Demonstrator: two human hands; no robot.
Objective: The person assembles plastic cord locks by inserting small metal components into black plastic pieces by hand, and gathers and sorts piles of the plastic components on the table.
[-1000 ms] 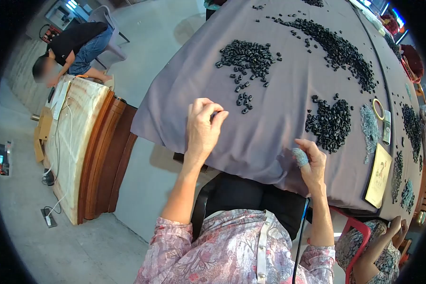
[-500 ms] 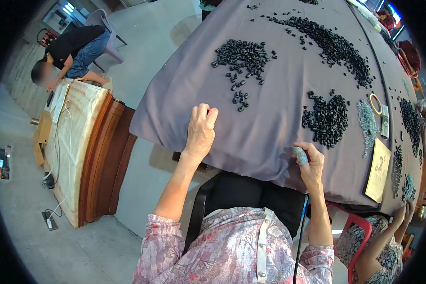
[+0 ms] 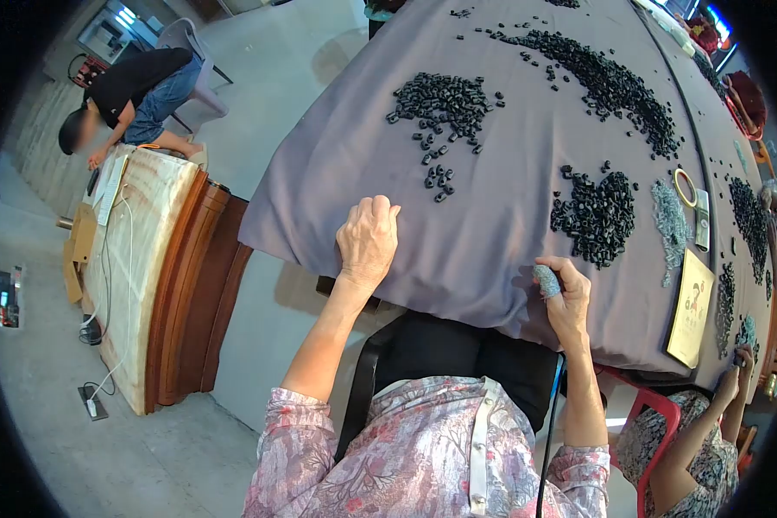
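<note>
My left hand (image 3: 368,242) is curled closed over the near edge of the grey tablecloth (image 3: 319,173), knuckles up. Whatever its fingers hold, if anything, is hidden. To the right, my right hand (image 3: 570,302) is closed around a bumpy grey-blue clump (image 3: 545,281) of small pieces, which pokes out between thumb and fingers. Beyond my left hand lies a loose pile of small black plastic parts (image 3: 445,104), with a few strays trailing toward me. Another black pile (image 3: 594,220) sits just past my right hand. A heap of translucent pieces (image 3: 669,224) lies beside it.
A yellow booklet (image 3: 690,309) and a tape roll (image 3: 685,187) lie at the right. A long black pile (image 3: 613,86) stretches across the back. A co-worker's hands (image 3: 735,371) work at the right edge. At left, another person leans over a stone-topped counter (image 3: 147,224).
My left hand has turned knuckles-up and shifted slightly toward me. My right hand stays nearly still with the clump. The co-worker's hands at the right have moved slightly.
</note>
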